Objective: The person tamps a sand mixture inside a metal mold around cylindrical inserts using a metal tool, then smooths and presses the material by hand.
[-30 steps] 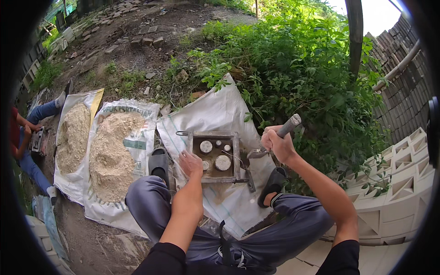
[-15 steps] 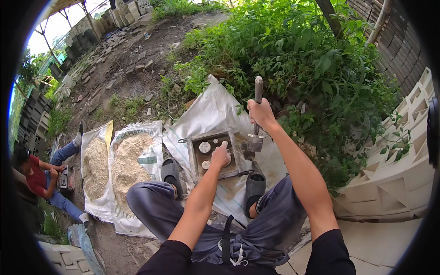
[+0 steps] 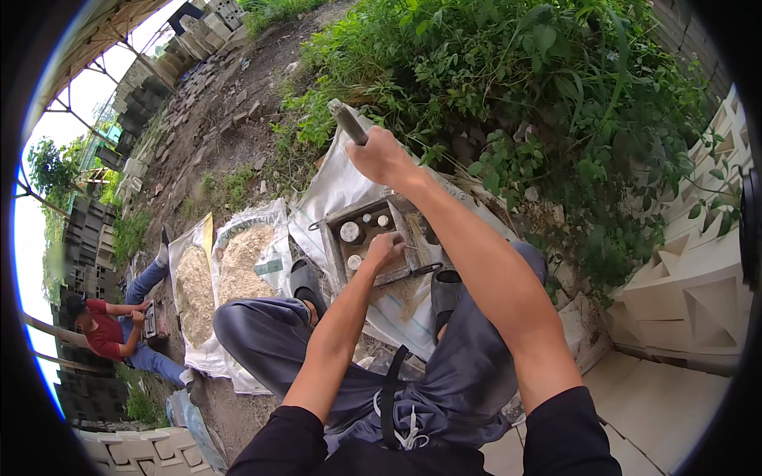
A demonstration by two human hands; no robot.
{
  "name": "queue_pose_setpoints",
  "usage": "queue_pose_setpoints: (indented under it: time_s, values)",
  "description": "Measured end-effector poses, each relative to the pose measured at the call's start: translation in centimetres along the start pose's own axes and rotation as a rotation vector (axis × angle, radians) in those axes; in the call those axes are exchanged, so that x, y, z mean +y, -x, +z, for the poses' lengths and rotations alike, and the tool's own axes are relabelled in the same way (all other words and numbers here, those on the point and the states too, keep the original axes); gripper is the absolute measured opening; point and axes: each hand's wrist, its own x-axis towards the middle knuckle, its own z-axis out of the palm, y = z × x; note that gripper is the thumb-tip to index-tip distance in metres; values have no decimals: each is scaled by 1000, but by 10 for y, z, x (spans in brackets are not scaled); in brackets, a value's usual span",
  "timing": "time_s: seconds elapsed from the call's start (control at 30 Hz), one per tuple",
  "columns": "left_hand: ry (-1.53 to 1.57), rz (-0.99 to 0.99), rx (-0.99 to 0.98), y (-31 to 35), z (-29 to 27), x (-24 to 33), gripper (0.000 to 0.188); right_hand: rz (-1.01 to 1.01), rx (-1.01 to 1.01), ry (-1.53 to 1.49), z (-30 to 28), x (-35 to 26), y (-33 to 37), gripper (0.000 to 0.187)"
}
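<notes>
My right hand is closed round the upright handle of a hammer. The hammer's head is hidden behind my hand and forearm. On the ground between my feet lies a box-like mould frame with a wire loop at each side. Several pale round plugs stand inside, among them a large one and a smaller one. My left hand reaches into the mould with its fingers curled together, low beside the plugs. What its fingertips grip, if anything, cannot be made out.
A white woven sack lies under the mould. Left of it are sacks heaped with pale powder. A person in a red shirt sits at the far left. Green plants grow ahead, and patterned pale blocks stand at the right.
My right hand has swung the hammer up and left, above the mould. My left hand has come off the plug at the right and sits lower inside the mould. The view has tilted.
</notes>
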Motion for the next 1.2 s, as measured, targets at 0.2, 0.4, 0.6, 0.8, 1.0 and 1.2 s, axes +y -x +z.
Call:
queue_pose_setpoints:
  time_s: [0.2,0.4,0.6,0.8,1.0,1.2]
  values:
    - [121,-20,62,70,18,15,24,-14,85,-93,-3,56,6,39]
    - [-207,-15,83,146,64,-62,28,284,-20,360,-10,167,37,46]
    - [-652,-381,174,162,126,-141,66,539,-340,717,-31,253,56,41]
    - [-506,-514,303,125,173,-95,78,560,-212,884,-8,382,68,32]
    - [-512,-473,346,132,184,-89,72,340,-287,1001,26,429,84,38]
    - [-248,-334,165,133,196,-69,63,143,46,1052,44,387,75,23]
